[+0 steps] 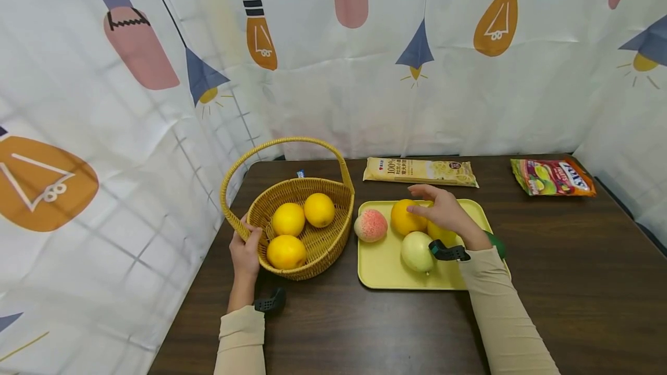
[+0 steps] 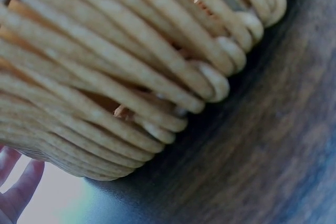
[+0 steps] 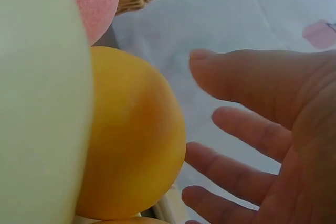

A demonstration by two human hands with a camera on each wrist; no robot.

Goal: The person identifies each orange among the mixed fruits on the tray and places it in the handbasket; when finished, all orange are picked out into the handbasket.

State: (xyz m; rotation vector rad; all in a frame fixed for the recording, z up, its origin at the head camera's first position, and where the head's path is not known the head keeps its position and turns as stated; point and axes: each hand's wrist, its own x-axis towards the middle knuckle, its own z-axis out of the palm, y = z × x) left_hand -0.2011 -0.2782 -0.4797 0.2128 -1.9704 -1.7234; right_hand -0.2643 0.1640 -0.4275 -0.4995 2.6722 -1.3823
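My left hand grips the rim of a yellow wicker basket near the foot of its handle, thumb on the inner side. Inside the basket lie three yellow-orange round fruits, one of them an orange. Its woven wall fills much of the left wrist view. Over the yellow tray, my right hand has its fingers spread beside an orange, with a gap between thumb and fruit. Around that orange sit a peach, a pale green round fruit and another yellow fruit, partly hidden.
Behind the tray lies a long yellow noodle packet. A colourful candy bag rests at the back right of the dark wooden table. A dark green thing shows partly behind my right wrist. Printed curtains stand behind and at the sides.
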